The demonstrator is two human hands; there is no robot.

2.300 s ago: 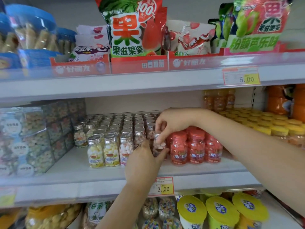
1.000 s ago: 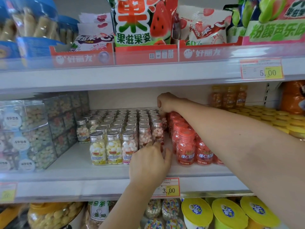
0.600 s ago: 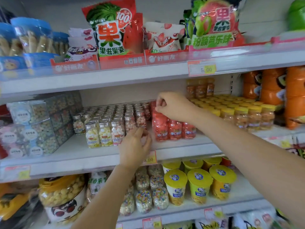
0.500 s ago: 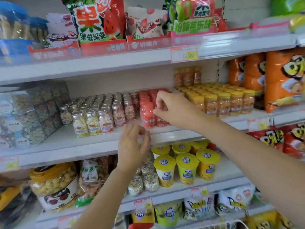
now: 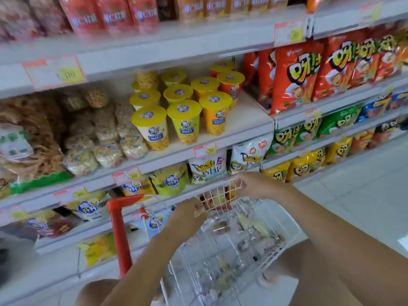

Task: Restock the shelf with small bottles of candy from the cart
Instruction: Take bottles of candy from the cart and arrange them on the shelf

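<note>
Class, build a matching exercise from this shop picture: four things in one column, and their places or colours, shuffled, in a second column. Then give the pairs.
1. cart handle
2. cup lids
3. left hand
4. right hand

A. yellow
B. on the basket's far rim
C. red
D. over the basket's near side

Pairs: 1-C, 2-A, 3-D, 4-B

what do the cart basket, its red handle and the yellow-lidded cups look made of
Cart basket: thin white wire grid, probably coated metal, see-through mesh. Red handle: smooth glossy red, likely plastic over a tube. Yellow-lidded cups: printed walls with flat matte yellow lids, paper or plastic; blur leaves it open.
</note>
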